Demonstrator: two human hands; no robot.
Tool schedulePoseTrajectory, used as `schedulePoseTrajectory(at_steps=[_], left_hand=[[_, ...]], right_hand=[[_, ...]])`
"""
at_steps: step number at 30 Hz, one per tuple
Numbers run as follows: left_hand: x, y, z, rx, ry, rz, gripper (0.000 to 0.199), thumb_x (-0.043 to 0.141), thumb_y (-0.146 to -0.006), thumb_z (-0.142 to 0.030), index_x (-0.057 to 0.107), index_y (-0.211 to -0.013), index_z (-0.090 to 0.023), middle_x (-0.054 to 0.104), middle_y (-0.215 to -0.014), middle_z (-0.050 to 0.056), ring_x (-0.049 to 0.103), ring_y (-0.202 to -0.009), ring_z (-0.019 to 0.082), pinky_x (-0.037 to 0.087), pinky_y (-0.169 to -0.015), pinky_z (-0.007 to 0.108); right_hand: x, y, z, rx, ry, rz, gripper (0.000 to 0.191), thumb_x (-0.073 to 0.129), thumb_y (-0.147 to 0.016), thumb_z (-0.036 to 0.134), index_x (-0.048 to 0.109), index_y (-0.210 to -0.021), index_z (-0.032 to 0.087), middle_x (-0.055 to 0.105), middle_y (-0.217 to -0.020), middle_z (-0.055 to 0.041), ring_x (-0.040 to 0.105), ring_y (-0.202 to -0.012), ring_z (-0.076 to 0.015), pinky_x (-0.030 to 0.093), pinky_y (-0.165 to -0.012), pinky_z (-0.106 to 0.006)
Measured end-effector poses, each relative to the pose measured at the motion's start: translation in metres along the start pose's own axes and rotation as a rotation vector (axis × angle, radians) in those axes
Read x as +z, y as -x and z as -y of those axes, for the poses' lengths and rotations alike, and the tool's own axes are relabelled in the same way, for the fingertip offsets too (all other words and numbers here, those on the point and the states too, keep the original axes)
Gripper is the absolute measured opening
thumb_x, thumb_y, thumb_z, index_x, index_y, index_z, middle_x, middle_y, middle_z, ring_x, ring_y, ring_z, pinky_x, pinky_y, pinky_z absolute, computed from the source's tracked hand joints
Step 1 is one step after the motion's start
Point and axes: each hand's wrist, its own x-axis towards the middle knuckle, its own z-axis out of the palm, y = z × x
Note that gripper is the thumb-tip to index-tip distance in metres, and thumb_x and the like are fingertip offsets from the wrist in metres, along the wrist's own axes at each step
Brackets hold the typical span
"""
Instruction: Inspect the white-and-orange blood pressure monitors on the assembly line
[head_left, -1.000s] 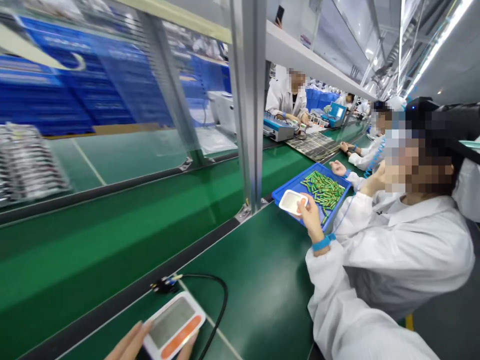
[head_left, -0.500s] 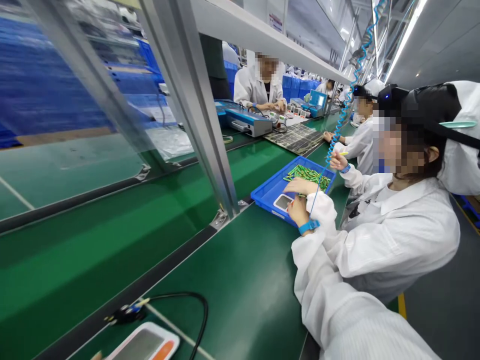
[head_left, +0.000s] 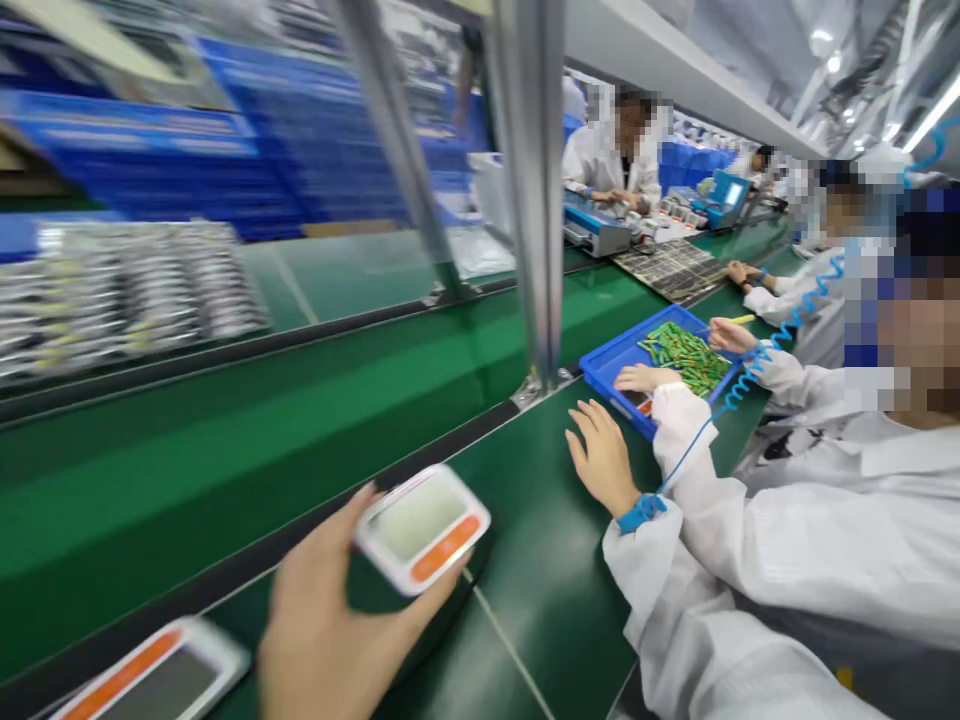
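My left hand (head_left: 330, 625) reaches in from the bottom edge and grips a white device with a grey screen and an orange stripe (head_left: 421, 527), held tilted above the green bench. My fingers are on its far left edge and my thumb is under its near edge. A second device of the same kind (head_left: 150, 680) lies flat at the bottom left. The neighbouring person's hand (head_left: 602, 462) rests flat on the bench, just right of the held device. My right hand is out of sight.
A blue tray (head_left: 609, 362) of green cylinders sits by the neighbour's other hand. A metal post (head_left: 534, 200) stands at the bench's inner edge beside the green conveyor (head_left: 225, 440). Stacked clear trays (head_left: 127, 290) lie beyond. More people in white coats work further along.
The device has come up off the bench and moved right toward the neighbour in my left hand. The neighbour's hand has left the blue tray and now lies flat on the bench. The view swung left.
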Motion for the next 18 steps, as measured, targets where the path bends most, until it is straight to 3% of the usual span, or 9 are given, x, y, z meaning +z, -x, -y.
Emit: schedulePoseTrajectory(at_steps=[2, 5, 8, 10, 14, 18], left_hand=[[-0.002, -0.008, -0.019, 0.033, -0.018, 0.018, 0.076, 0.067, -0.072, -0.050, 0.041, -0.138, -0.024, 0.055, -0.126, 0.012, 0.055, -0.111, 0.033, 0.045, -0.096, 0.051], [-0.001, -0.018, -0.038, 0.076, -0.004, -0.027, 0.077, 0.070, -0.072, -0.042, 0.036, -0.140, -0.025, 0.055, -0.126, 0.010, 0.056, -0.111, 0.029, 0.047, -0.095, 0.045], [-0.002, -0.018, -0.048, 0.064, 0.025, -0.061, 0.079, 0.071, -0.072, -0.036, 0.033, -0.141, -0.026, 0.055, -0.127, 0.010, 0.055, -0.112, 0.027, 0.048, -0.094, 0.043], [-0.004, -0.015, -0.051, 0.064, 0.043, -0.091, 0.080, 0.072, -0.072, -0.034, 0.033, -0.141, -0.027, 0.055, -0.126, 0.010, 0.055, -0.113, 0.027, 0.048, -0.094, 0.043], [-0.011, -0.010, -0.055, 0.045, 0.049, -0.164, 0.079, 0.073, -0.070, -0.033, 0.035, -0.139, -0.027, 0.055, -0.124, 0.009, 0.054, -0.114, 0.027, 0.048, -0.094, 0.044], [-0.020, -0.011, -0.057, -0.010, 0.059, -0.267, 0.084, 0.075, -0.067, -0.035, 0.034, -0.140, -0.025, 0.052, -0.124, 0.011, 0.050, -0.117, 0.029, 0.047, -0.095, 0.046]], right_hand=[[0.013, 0.010, 0.000, -0.003, -0.012, 0.121, 0.044, 0.042, -0.094, 0.032, 0.050, -0.133, 0.015, 0.041, -0.146, -0.0138, 0.030, -0.140, -0.0263, 0.031, -0.111, -0.049], [0.026, 0.017, -0.006, 0.037, -0.048, 0.141, 0.051, 0.042, -0.093, 0.035, 0.042, -0.140, 0.015, 0.030, -0.151, -0.0165, 0.021, -0.143, -0.0287, 0.027, -0.111, -0.054], [0.017, 0.016, -0.001, 0.081, -0.152, 0.200, 0.046, 0.049, -0.090, 0.034, 0.052, -0.132, 0.015, 0.036, -0.148, -0.0173, 0.026, -0.141, -0.0309, 0.021, -0.112, -0.057], [0.000, 0.016, 0.016, 0.096, -0.356, 0.245, 0.039, 0.049, -0.090, 0.034, 0.059, -0.124, 0.016, 0.047, -0.141, -0.0153, 0.037, -0.136, -0.0290, 0.023, -0.113, -0.054], [-0.032, 0.021, 0.073, -0.036, -0.962, 0.411, 0.042, 0.038, -0.095, 0.046, 0.054, -0.128, 0.024, 0.056, -0.133, -0.0063, 0.050, -0.125, -0.0192, 0.036, -0.110, -0.039], [-0.035, 0.024, 0.120, -0.017, -1.323, 0.524, 0.051, 0.035, -0.093, 0.057, 0.050, -0.130, 0.026, 0.056, -0.132, -0.0051, 0.056, -0.118, -0.0200, 0.048, -0.098, -0.034]])
